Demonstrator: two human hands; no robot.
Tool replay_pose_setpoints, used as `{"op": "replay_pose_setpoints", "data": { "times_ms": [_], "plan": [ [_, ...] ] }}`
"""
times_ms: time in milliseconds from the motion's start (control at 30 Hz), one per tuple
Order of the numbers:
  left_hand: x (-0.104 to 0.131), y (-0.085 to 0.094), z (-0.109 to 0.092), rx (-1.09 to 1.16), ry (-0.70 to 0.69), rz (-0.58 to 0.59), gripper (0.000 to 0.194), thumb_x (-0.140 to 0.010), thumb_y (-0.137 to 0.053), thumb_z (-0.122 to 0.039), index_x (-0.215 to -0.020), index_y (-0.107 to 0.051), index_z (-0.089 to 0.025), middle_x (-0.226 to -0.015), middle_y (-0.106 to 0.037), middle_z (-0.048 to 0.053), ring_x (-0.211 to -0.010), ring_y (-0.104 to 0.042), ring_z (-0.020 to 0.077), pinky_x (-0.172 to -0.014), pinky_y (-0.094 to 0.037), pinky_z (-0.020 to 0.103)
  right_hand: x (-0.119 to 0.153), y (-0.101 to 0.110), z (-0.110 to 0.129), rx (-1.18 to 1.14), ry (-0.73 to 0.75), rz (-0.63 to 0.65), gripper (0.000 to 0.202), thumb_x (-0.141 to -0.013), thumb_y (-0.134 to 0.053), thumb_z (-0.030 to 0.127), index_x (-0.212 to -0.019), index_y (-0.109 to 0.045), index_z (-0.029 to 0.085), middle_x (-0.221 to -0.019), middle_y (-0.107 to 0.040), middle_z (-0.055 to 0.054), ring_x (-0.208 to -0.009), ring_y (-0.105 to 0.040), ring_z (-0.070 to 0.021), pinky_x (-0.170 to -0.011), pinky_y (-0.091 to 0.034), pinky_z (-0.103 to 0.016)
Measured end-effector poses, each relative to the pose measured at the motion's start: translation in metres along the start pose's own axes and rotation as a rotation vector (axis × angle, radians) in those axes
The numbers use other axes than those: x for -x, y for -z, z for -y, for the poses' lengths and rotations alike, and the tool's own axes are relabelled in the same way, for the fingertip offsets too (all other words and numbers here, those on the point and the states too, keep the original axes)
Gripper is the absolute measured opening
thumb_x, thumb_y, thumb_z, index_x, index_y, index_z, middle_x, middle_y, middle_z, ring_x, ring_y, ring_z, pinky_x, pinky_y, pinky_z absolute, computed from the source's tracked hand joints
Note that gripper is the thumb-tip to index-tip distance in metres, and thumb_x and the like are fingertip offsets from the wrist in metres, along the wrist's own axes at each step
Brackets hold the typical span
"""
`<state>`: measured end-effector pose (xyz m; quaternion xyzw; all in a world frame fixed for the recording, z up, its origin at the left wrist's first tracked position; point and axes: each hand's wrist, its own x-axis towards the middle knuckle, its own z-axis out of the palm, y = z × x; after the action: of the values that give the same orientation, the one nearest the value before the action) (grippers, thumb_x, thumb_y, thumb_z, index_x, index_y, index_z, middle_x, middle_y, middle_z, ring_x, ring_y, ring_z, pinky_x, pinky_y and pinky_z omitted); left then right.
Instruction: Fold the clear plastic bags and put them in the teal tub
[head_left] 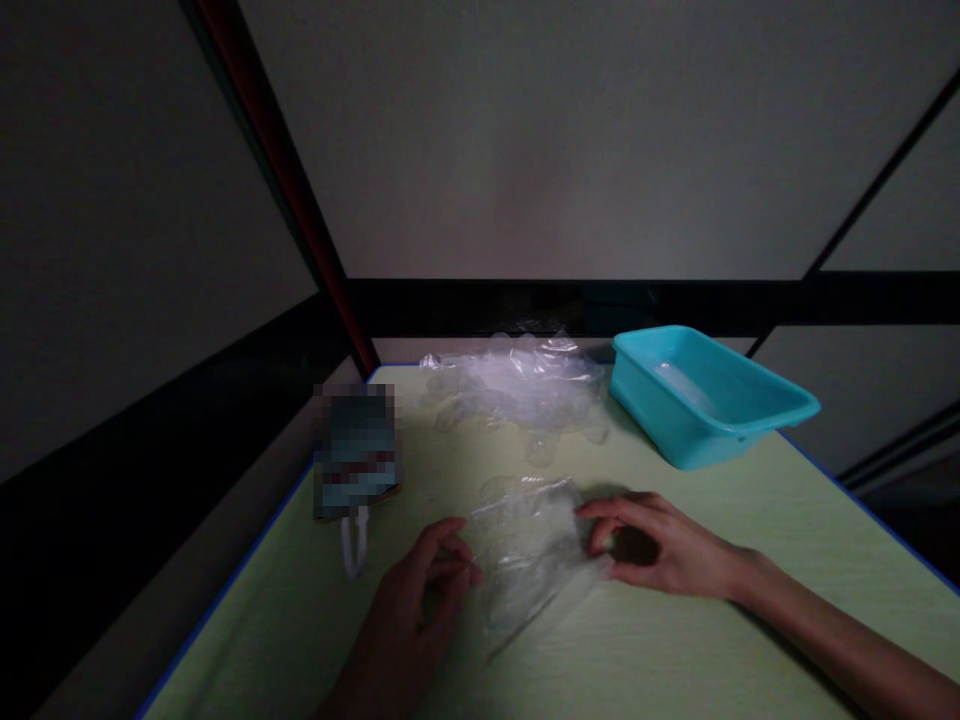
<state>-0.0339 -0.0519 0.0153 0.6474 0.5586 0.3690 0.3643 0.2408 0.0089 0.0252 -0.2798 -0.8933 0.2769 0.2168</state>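
Note:
A thin, clear plastic bag (529, 560) lies wrinkled on the table in front of me, with a dark line along its lower edge. My left hand (420, 600) is at its left edge, the thumb and fingers closed together on the film. On the opposite side, my right hand (667, 548) has its fingers curled and its thumb against the bag's right edge. Behind the bag is a loose pile of clear plastic gloves (517, 385), some with rounded finger ends showing.
A turquoise plastic basin (712, 445) stands at the back right of the pale green table (675, 650). To the left lies a blurred-out packet (358, 455) with a white loop (354, 550) at its front. Walls border the table behind and at left.

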Motion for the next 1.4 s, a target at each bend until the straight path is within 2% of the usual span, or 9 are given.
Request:
{"op": "replay_pose_setpoints", "data": {
  "times_ms": [167,233,433,567,700,900,1033,1133,1400],
  "plan": [
    [0.001,0.000,0.001,0.002,0.008,-0.004,0.021,-0.084,-0.043,-0.025,-0.104,-0.044,-0.020,-0.086,-0.059,0.003,-0.077,-0.065,0.0162,-0.071,-0.049,0.027,-0.001,-0.001,-0.005,0.067,0.161,0.021,0.017,-0.086,-0.050,0.023,-0.100,-0.059,0.017,-0.085,-0.066,-0.005,-0.079,-0.059,-0.0156,-0.068,-0.044,-0.027],
    [0.001,0.000,-0.001,0.004,0.000,-0.007,0.020,-0.083,-0.043,-0.024,-0.103,-0.045,-0.020,-0.084,-0.059,0.003,-0.076,-0.065,0.0162,-0.070,-0.050,0.027,-0.002,0.001,-0.005,0.084,0.193,0.061,0.019,-0.090,-0.044,0.024,-0.096,-0.061,0.017,-0.085,-0.065,-0.007,-0.080,-0.058,-0.0161,-0.068,-0.044,-0.027],
    [0.000,0.001,-0.007,0.005,0.015,-0.042,0.021,-0.080,-0.045,-0.024,-0.100,-0.048,-0.018,-0.080,-0.061,0.003,-0.071,-0.065,0.0163,-0.068,-0.050,0.026,-0.010,0.008,0.003,0.121,0.025,0.102,0.029,-0.093,-0.033,0.030,-0.089,-0.057,0.015,-0.080,-0.059,-0.007,-0.073,-0.056,-0.0153,-0.063,-0.043,-0.026],
    [-0.001,0.002,-0.009,0.000,0.028,-0.046,0.021,-0.080,-0.046,-0.025,-0.100,-0.049,-0.018,-0.080,-0.062,0.003,-0.074,-0.065,0.0166,-0.069,-0.050,0.026,-0.017,0.013,0.005,0.122,-0.061,0.084,0.028,-0.092,-0.037,0.032,-0.074,-0.052,0.017,-0.067,-0.054,-0.002,-0.061,-0.052,-0.0134,-0.055,-0.039,-0.024],
    [-0.002,0.002,-0.008,-0.004,0.041,-0.066,0.021,-0.079,-0.047,-0.025,-0.099,-0.050,-0.019,-0.078,-0.062,0.001,-0.070,-0.065,0.0161,-0.065,-0.049,0.025,-0.026,0.014,0.003,-0.034,-0.150,0.078,0.024,-0.089,-0.043,0.029,-0.069,-0.049,0.017,-0.059,-0.049,0.002,-0.053,-0.047,-0.0102,-0.049,-0.034,-0.021],
    [-0.005,0.002,-0.003,0.116,0.079,-0.089,0.024,-0.080,-0.047,-0.027,-0.103,-0.045,-0.019,-0.081,-0.059,0.001,-0.068,-0.065,0.0166,-0.063,-0.049,0.027,-0.036,-0.002,-0.007,-0.352,-0.349,-0.046,0.021,-0.082,-0.049,0.029,-0.066,-0.047,0.015,-0.055,-0.049,0.003,-0.049,-0.044,-0.0086,-0.043,-0.031,-0.019],
    [-0.007,0.003,-0.001,0.186,0.115,-0.074,0.030,-0.079,-0.047,-0.028,-0.107,-0.039,-0.019,-0.084,-0.056,0.001,-0.068,-0.065,0.0169,-0.064,-0.049,0.029,-0.039,-0.014,-0.012,-0.331,-0.400,-0.144,0.009,-0.079,-0.049,0.024,-0.079,-0.047,0.015,-0.055,-0.051,0.003,-0.046,-0.045,-0.0089,-0.041,-0.031,-0.018],
    [-0.009,0.005,-0.003,0.205,0.134,-0.075,0.032,-0.079,-0.048,-0.029,-0.107,-0.038,-0.018,-0.085,-0.057,0.001,-0.069,-0.065,0.0170,-0.067,-0.048,0.030,-0.038,-0.018,-0.014,-0.291,-0.413,-0.202,0.016,-0.076,-0.050,0.019,-0.091,-0.045,0.016,-0.056,-0.053,0.004,-0.047,-0.047,-0.0098,-0.043,-0.033,-0.019],
    [-0.010,0.004,-0.006,0.242,0.161,-0.137,0.033,-0.073,-0.052,-0.033,-0.102,-0.041,-0.019,-0.083,-0.058,0.001,-0.066,-0.065,0.0180,-0.064,-0.048,0.030,-0.039,-0.022,-0.008,-0.166,-0.397,-0.317,0.022,-0.071,-0.048,0.010,-0.092,-0.044,0.018,-0.061,-0.053,0.004,-0.049,-0.047,-0.0101,-0.042,-0.032,-0.019]
  ]
}}
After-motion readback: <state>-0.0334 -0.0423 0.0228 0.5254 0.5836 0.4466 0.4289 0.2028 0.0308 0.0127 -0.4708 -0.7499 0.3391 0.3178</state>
